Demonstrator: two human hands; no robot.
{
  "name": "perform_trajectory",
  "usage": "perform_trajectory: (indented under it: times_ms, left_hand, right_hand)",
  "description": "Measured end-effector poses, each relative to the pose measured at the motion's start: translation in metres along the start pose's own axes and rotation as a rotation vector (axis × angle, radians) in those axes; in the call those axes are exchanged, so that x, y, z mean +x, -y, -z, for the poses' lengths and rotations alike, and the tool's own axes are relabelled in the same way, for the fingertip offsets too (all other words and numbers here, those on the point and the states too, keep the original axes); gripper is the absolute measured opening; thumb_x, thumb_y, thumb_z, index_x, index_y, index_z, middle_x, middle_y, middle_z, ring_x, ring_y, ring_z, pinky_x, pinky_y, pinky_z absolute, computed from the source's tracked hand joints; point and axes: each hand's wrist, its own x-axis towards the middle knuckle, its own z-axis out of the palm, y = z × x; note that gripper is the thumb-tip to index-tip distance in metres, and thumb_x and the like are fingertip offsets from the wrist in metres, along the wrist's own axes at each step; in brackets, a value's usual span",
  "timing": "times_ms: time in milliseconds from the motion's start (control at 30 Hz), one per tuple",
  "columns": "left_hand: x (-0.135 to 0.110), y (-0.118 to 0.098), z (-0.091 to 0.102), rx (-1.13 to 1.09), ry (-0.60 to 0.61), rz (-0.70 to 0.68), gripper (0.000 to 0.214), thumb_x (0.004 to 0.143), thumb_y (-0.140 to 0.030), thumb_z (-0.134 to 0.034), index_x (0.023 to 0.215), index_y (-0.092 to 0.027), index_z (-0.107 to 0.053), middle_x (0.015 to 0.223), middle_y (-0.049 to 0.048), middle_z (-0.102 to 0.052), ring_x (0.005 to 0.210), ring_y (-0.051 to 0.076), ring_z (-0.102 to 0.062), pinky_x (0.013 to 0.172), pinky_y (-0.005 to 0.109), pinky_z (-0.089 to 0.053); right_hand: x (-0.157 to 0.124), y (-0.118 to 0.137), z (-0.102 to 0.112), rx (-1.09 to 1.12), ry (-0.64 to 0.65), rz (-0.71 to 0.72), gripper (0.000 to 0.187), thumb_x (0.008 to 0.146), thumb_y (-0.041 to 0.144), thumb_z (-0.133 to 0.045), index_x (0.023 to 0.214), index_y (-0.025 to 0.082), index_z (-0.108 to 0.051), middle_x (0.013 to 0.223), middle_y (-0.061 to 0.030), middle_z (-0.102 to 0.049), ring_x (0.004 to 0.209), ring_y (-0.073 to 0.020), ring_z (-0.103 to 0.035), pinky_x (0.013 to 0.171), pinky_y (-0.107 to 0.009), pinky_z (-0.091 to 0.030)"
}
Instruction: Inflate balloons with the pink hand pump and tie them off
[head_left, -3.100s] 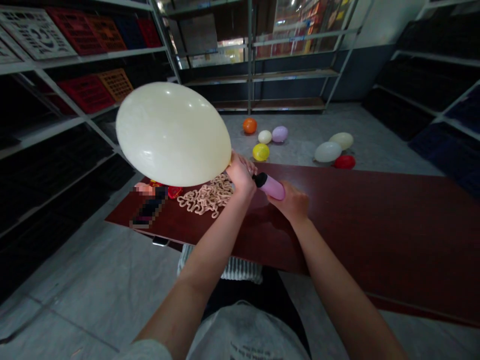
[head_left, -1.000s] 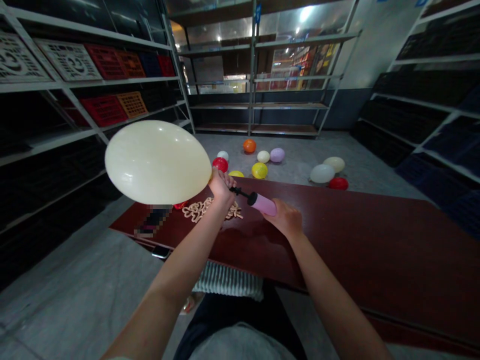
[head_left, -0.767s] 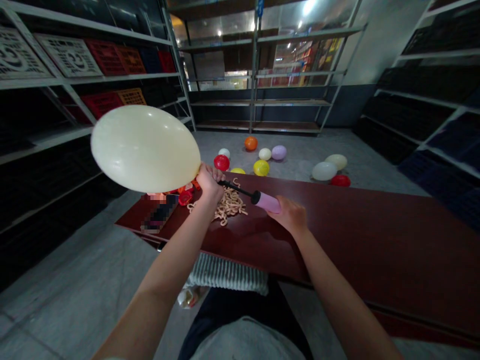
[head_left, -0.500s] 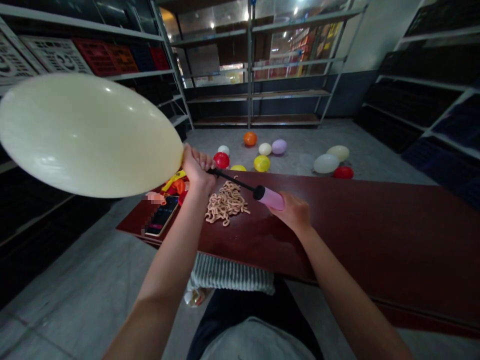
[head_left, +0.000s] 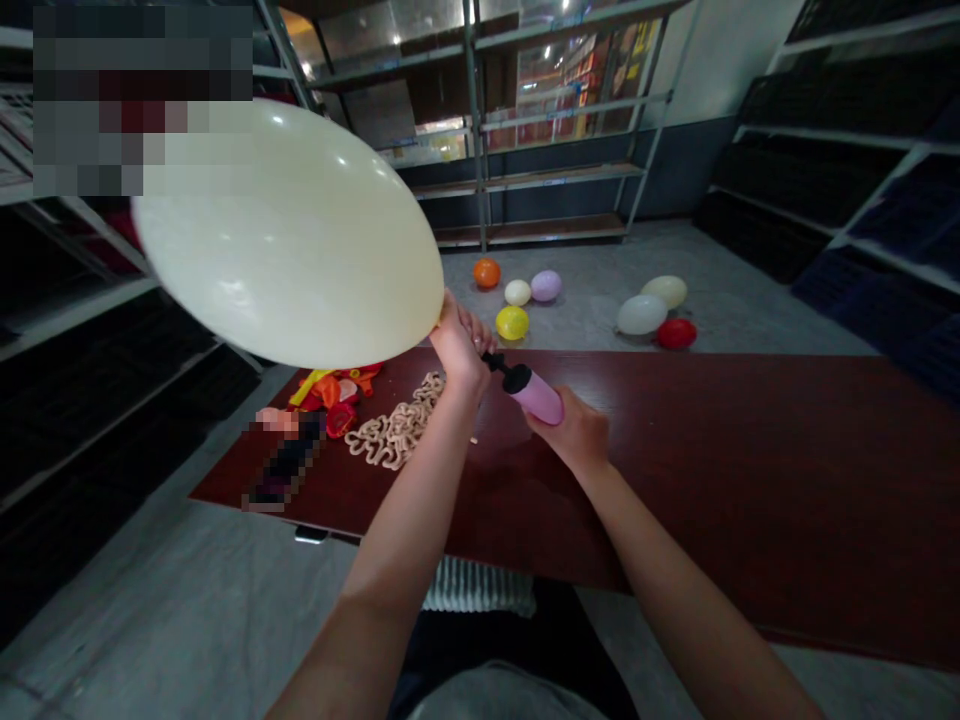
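My left hand is closed around the neck end of a big, cream-coloured inflated balloon, which spreads out to the upper left. Between my hands runs a balloon pump with a pink cylinder, a black cap and a short stretch of black rod. The rod's far end disappears into my left fingers, so the join with the balloon is hidden. My right hand wraps the pink cylinder's near end. Below and left of my left wrist lies a heap of beige, curly uninflated balloons on the table.
The dark red table stretches off to the right. Red, orange and yellow uninflated balloons lie at its left, near a blurred-out phone. Inflated balloons, including a yellow one and a white one, rest on the floor beyond. Metal shelving stands behind.
The pump's black rod is much shorter now, as my two hands have come closer together. The cream balloon and my left hand have shifted right in the view, which has also turned left.
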Motion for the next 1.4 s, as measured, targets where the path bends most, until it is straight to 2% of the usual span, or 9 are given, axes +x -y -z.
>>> perform_trajectory:
  times_ms: [167,367,567,767,967,1067,1167,1267,1400]
  left_hand:
    - [-0.007,0.033,0.012,-0.036,-0.033,0.084,0.049,0.100,-0.029,-0.041,0.054,-0.021,-0.024,0.038,-0.0056,-0.019,0.030,0.009,-0.017,0.036,0.027,-0.012]
    - [-0.008,0.023,0.038,-0.076,-0.099,0.088,0.047,0.100,-0.027,-0.040,0.056,-0.021,-0.025,0.040,-0.0057,-0.022,0.032,0.008,-0.019,0.040,0.027,-0.014]
    - [-0.008,-0.001,0.064,-0.085,-0.209,0.061,0.047,0.098,-0.026,-0.041,0.055,-0.020,-0.023,0.040,-0.0048,-0.021,0.033,0.008,-0.020,0.042,0.028,-0.016]
    - [0.000,-0.042,0.090,-0.092,-0.297,0.028,0.046,0.093,-0.021,-0.044,0.055,-0.019,-0.019,0.041,-0.0047,-0.018,0.034,0.008,-0.019,0.042,0.026,-0.017]
    - [0.015,-0.085,0.108,-0.102,-0.255,0.014,0.047,0.096,-0.024,-0.041,0.054,-0.018,-0.020,0.041,-0.0044,-0.016,0.034,0.008,-0.018,0.040,0.024,-0.018]
    - [0.020,-0.100,0.102,-0.107,-0.211,0.009,0.050,0.098,-0.028,-0.040,0.053,-0.018,-0.022,0.040,-0.0045,-0.017,0.033,0.008,-0.018,0.039,0.023,-0.019]
    - [0.023,-0.103,0.083,-0.110,-0.183,-0.002,0.051,0.098,-0.031,-0.042,0.052,-0.018,-0.023,0.039,-0.0047,-0.018,0.032,0.008,-0.018,0.037,0.023,-0.018]
    - [0.024,-0.093,0.058,-0.109,-0.160,-0.020,0.054,0.098,-0.035,-0.046,0.051,-0.019,-0.023,0.037,-0.0049,-0.019,0.031,0.008,-0.018,0.036,0.024,-0.016]
    - [0.023,-0.065,0.029,-0.099,-0.058,-0.041,0.055,0.096,-0.038,-0.051,0.050,-0.019,-0.028,0.036,-0.0051,-0.021,0.029,0.008,-0.019,0.034,0.025,-0.015]
  right_hand:
    - [0.001,-0.003,0.000,-0.016,-0.002,0.029,0.040,0.077,0.054,-0.061,0.095,0.019,-0.065,0.076,-0.0049,-0.070,0.064,-0.0155,-0.060,0.058,-0.025,-0.028]
    - [-0.001,0.003,0.000,-0.061,-0.018,0.121,0.033,0.078,0.051,-0.061,0.090,0.020,-0.065,0.074,-0.0027,-0.069,0.063,-0.0148,-0.060,0.057,-0.027,-0.027]
    - [-0.007,0.008,-0.002,-0.133,-0.017,0.213,0.033,0.078,0.052,-0.060,0.088,0.020,-0.065,0.076,-0.0035,-0.070,0.064,-0.0178,-0.062,0.057,-0.029,-0.030]
    - [-0.007,0.012,-0.001,-0.173,-0.015,0.307,0.027,0.078,0.045,-0.061,0.091,0.022,-0.065,0.076,-0.0049,-0.070,0.067,-0.0221,-0.065,0.057,-0.031,-0.038]
    - [-0.006,0.009,-0.007,-0.142,-0.042,0.364,0.016,0.078,0.039,-0.060,0.091,0.030,-0.064,0.076,-0.0030,-0.070,0.068,-0.0243,-0.067,0.060,-0.035,-0.046]
    - [-0.007,0.005,-0.012,-0.098,-0.047,0.351,0.015,0.078,0.040,-0.061,0.091,0.034,-0.064,0.076,-0.0030,-0.069,0.068,-0.0254,-0.067,0.061,-0.037,-0.049]
    - [-0.008,0.001,-0.016,-0.043,-0.049,0.307,0.018,0.077,0.042,-0.062,0.093,0.036,-0.064,0.076,-0.0036,-0.070,0.067,-0.0267,-0.067,0.059,-0.038,-0.049]
    - [-0.007,-0.001,-0.016,-0.024,-0.049,0.239,0.019,0.077,0.044,-0.061,0.093,0.035,-0.064,0.075,-0.0039,-0.069,0.064,-0.0278,-0.067,0.056,-0.039,-0.048]
    - [-0.005,-0.001,-0.012,-0.024,-0.043,0.131,0.026,0.079,0.050,-0.057,0.096,0.031,-0.063,0.072,-0.0047,-0.069,0.062,-0.0277,-0.067,0.055,-0.038,-0.047]
